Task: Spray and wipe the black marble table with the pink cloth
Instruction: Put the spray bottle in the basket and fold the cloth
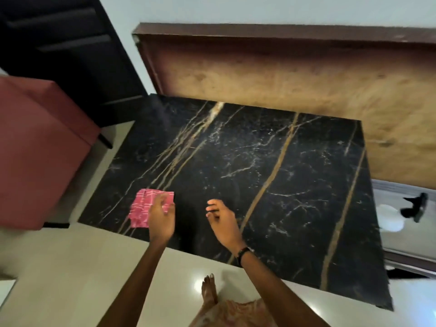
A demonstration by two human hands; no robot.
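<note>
The black marble table (271, 175) with gold and white veins fills the middle of the head view. A folded pink patterned cloth (142, 207) lies flat near the table's front left corner. My left hand (162, 218) hovers over the cloth's right edge with fingers spread, covering part of it; I cannot tell if it touches. My right hand (223, 221) is above the table's front edge, to the right of the cloth, fingers loosely apart and holding nothing. A dark band sits on that wrist. No spray bottle is visible.
A red upholstered seat (35, 147) stands left of the table. A brown wooden board (283, 76) leans behind it against the wall. A dark cabinet (59, 43) is at back left. My bare foot (208, 289) rests on the glossy pale floor. A white and dark object (401, 211) lies at right.
</note>
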